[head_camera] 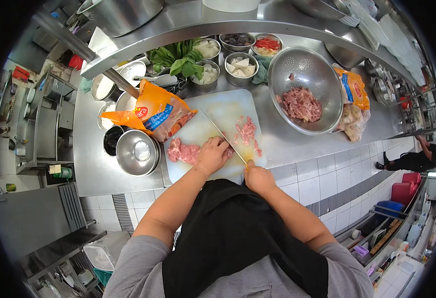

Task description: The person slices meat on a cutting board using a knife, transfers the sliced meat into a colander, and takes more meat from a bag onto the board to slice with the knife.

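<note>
My right hand is closed around the yellow handle of a long kitchen knife, whose blade lies slanted over a white plastic cutting board. Close against the blade, my left hand presses on a piece of raw meat, partly hidden by the fingers. A larger piece of raw meat lies on the board to the left. Small cut strips of meat lie right of the blade. Beyond the board's right side, a perforated steel colander holds a heap of cut meat.
An open orange meat bag and stacked steel bowls stand left of the board. Behind it are leafy greens and tubs of white pieces. Another orange bag lies right. A steel shelf overhangs; a person is far right.
</note>
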Available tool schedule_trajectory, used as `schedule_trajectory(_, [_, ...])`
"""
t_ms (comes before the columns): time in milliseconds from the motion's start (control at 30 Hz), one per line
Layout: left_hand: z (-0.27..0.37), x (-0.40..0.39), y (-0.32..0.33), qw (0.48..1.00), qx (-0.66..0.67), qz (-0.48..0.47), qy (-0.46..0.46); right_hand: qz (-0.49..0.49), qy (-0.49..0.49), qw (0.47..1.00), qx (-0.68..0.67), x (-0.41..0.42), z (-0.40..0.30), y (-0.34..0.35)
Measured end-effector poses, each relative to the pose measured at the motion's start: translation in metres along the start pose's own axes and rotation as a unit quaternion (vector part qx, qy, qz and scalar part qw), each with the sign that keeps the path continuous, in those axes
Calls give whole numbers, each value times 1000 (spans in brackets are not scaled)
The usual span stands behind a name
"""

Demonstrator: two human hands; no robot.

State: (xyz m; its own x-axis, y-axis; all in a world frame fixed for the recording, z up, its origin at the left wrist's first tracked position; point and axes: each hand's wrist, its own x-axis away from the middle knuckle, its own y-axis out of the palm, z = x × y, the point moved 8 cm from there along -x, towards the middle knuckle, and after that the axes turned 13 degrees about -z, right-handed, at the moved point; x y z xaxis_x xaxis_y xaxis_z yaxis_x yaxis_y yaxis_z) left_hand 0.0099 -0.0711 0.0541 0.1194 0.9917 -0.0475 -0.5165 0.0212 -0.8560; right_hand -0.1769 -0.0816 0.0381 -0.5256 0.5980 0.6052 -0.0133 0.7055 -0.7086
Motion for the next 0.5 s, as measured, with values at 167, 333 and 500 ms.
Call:
schedule_trajectory(167, [-5, 5, 5, 1000, -3, -4, -18, -43, 23, 999, 2, 72, 59, 25])
schedule_trajectory(333, [-7, 4, 8, 999, 9, -20, -42, -1, 53, 999, 7, 83, 71, -2])
schedule_trajectory(500, [-2, 8, -2, 998, 37, 0, -47, 60, 32, 997, -23, 79, 45, -16])
